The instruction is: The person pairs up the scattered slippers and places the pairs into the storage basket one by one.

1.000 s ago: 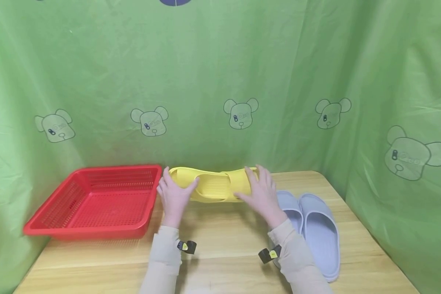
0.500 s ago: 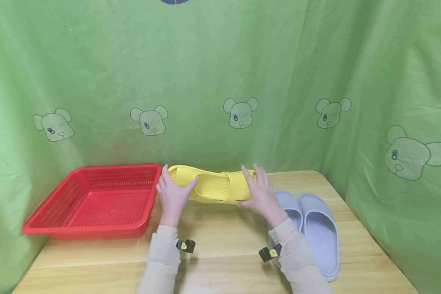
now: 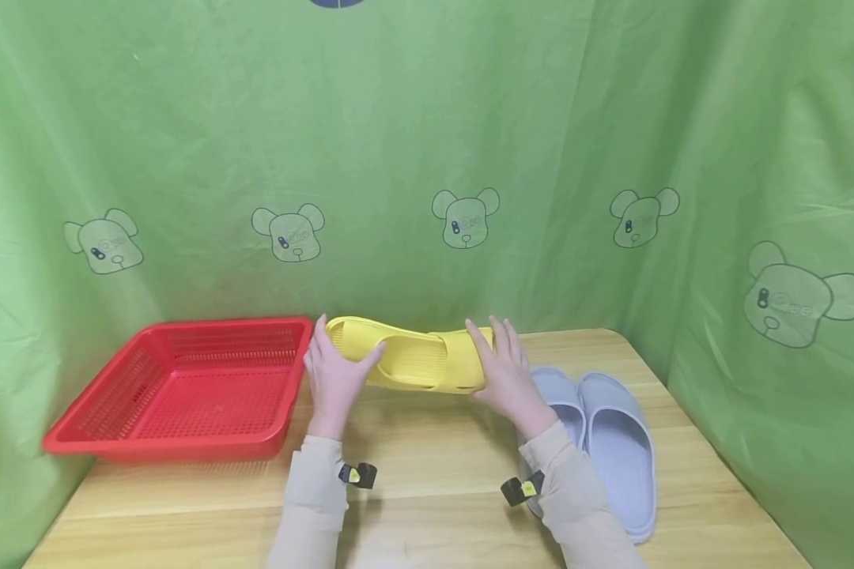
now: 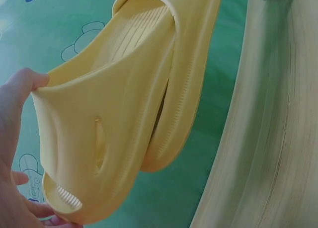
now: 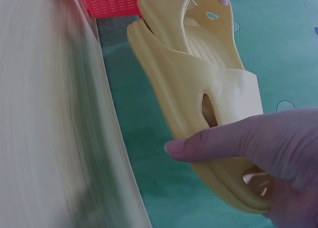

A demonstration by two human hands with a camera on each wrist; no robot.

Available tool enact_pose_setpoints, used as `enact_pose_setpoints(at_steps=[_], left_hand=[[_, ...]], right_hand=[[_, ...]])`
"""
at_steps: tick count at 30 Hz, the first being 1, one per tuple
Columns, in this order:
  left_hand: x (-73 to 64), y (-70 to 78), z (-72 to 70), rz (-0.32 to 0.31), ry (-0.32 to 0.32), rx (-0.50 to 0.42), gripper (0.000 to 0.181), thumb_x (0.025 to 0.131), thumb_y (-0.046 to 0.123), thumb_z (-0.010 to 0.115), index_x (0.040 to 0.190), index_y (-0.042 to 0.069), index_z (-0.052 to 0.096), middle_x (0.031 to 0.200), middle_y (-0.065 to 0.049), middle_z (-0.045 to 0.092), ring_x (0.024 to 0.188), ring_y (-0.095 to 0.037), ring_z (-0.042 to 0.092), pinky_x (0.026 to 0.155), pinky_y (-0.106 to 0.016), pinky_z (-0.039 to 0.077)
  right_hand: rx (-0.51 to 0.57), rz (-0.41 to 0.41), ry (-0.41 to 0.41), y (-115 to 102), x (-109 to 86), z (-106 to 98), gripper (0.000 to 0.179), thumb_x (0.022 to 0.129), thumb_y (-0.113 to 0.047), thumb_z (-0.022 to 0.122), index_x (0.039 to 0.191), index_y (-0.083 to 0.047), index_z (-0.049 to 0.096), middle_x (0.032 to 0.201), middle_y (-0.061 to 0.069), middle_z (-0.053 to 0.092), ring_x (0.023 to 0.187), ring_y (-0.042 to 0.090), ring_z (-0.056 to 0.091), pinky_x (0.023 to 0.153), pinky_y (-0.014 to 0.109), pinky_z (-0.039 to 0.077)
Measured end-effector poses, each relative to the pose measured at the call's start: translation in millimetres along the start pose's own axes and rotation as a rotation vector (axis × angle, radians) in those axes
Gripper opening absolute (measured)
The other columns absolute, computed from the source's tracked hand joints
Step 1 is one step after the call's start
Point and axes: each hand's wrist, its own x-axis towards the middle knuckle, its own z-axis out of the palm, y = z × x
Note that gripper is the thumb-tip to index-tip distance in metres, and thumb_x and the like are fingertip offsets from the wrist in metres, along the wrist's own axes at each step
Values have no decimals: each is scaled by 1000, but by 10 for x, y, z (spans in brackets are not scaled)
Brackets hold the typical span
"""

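Note:
A pair of yellow slippers (image 3: 413, 359), nested into each other with toes at opposite ends, is held sideways over the far part of the table. My left hand (image 3: 336, 381) grips the left end, its thumb on the rim of the strap and its fingers round the toe in the left wrist view. At the other end, my right hand (image 3: 505, 381) holds a toe, with the thumb laid across the sole's side below the slot in the right wrist view. Parts of the right fingers are hidden behind the slipper. A light blue pair of slippers (image 3: 622, 450) lies by my right forearm.
A red perforated basket (image 3: 164, 457) stands at the left of the wooden table (image 3: 427, 514), close beside my left hand. Green curtains (image 3: 384, 142) with mouse-like heads hang behind and at both sides.
My right thumb has shifted from the strap's face down to the slippers' lower edge. The left end of the yellow slippers has risen slightly.

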Motion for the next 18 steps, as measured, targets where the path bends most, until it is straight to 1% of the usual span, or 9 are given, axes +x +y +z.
enact_pose_setpoints(at_steps=[3, 6, 10, 14, 18], left_hand=[[0, 10, -16, 15, -7, -8, 113, 67, 62, 79, 153, 16, 22, 150, -14, 38, 133, -36, 37, 108, -51, 36], [-2, 16, -20, 31, -1, -12, 113, 67, 61, 79, 152, 14, 23, 149, -14, 40, 132, -36, 38, 108, -51, 35], [-10, 26, -16, 55, 15, -11, 111, 66, 61, 80, 150, 11, 27, 144, -16, 43, 130, -36, 39, 107, -50, 34], [-20, 34, 0, 79, 26, -8, 104, 67, 59, 80, 146, 9, 34, 138, -17, 45, 125, -36, 39, 104, -49, 34], [-27, 37, 14, 73, 25, 4, 100, 67, 61, 79, 143, 11, 37, 137, -16, 45, 123, -36, 39, 101, -48, 36]], right_hand=[[-8, -17, 36, 16, 0, 14, 122, 52, -6, 89, 154, -20, 23, 157, 24, 16, 146, 47, 8, 111, 71, 17], [-19, -25, 62, 24, 5, 15, 118, 51, -6, 89, 151, -19, 29, 154, 23, 21, 145, 45, 11, 111, 70, 19], [-43, -37, 87, 35, 12, 18, 114, 49, -7, 90, 148, -19, 33, 153, 23, 23, 143, 45, 15, 110, 69, 21], [-61, -59, 126, 42, 16, 20, 112, 47, -6, 89, 145, -18, 36, 151, 23, 25, 142, 45, 16, 110, 69, 22], [-77, -72, 155, 40, 22, 22, 111, 46, -5, 88, 144, -18, 37, 149, 23, 26, 141, 45, 17, 109, 68, 23]])
